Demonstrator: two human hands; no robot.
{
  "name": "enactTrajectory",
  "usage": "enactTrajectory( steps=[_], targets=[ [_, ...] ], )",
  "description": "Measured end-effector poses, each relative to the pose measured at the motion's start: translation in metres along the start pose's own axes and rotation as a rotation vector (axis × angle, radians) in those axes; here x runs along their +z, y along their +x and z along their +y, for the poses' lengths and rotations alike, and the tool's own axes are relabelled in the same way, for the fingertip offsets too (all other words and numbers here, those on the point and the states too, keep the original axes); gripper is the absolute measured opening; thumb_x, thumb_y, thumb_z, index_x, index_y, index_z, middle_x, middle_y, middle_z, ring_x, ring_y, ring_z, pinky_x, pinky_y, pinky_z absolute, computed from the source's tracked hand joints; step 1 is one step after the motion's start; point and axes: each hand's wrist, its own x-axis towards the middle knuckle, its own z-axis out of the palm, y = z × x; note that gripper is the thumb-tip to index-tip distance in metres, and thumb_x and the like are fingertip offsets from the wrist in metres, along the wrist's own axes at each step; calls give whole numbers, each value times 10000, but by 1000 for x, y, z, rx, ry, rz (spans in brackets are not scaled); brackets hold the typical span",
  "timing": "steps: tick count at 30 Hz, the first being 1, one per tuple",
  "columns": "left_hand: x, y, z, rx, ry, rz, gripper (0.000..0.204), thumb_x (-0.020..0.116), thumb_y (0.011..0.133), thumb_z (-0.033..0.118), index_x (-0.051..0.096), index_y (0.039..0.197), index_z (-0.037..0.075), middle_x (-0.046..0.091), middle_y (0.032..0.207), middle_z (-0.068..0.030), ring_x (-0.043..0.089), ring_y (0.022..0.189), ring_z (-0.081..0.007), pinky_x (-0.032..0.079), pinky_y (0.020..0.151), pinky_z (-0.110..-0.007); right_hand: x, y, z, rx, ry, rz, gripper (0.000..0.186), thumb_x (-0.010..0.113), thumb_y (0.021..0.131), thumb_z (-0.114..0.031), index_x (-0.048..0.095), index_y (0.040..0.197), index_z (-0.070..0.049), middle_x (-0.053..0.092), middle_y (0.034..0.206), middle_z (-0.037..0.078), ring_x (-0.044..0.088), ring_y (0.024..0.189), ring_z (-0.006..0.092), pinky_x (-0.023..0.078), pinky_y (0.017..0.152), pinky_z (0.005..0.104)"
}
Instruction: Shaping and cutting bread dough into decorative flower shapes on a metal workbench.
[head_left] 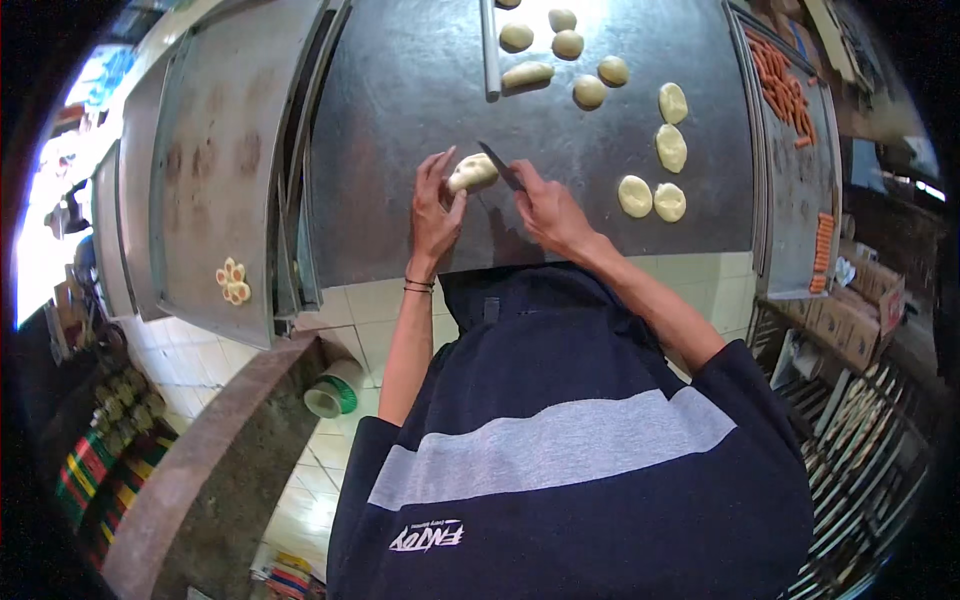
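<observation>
A short pale dough roll (pixel 473 172) with a bumpy top lies on the dark metal worktable (pixel 390 110) in front of me. My left hand (pixel 437 212) grips its left end between thumb and fingers. In my right hand (pixel 552 208) is a knife (pixel 499 163), its dark blade pointing up and left just beside the roll's right end. The blade looks apart from the dough. Flattened dough ovals (pixel 672 148) lie to the right, and round dough balls (pixel 590 92) sit farther back near a longer dough piece (pixel 528 75).
A metal rod (pixel 490 50) lies at the back. On the right, a tray (pixel 790 190) holds many sausages (pixel 780 85) and a short row of them (pixel 822 250). A large tray (pixel 215 150) on the left carries one flower-shaped dough piece (pixel 233 282). Below stands a low wall (pixel 215 450).
</observation>
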Motion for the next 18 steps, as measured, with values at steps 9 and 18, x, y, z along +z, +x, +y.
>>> enactTrajectory(
  steps=[9, 18],
  targets=[
    [8, -16, -26, -2, 169, 60, 439, 800, 850, 157, 673, 1268, 123, 678, 1228, -81, 620, 1143, -300, 458, 993, -429, 46, -7, 7, -79, -257, -169, 894, 568, 845, 25, 227, 1663, -89, 672, 777, 334, 689, 750, 510, 540, 718, 593],
    [13, -9, -37, 69, 193, 92, 388, 763, 834, 52, 683, 1212, 90, 675, 1237, -88, 623, 1153, -319, 493, 973, -444, 67, -21, 45, -133, -239, -116, 912, 533, 839, 67, 232, 1675, -140, 632, 726, 314, 637, 640, 492, 485, 666, 589]
  ],
)
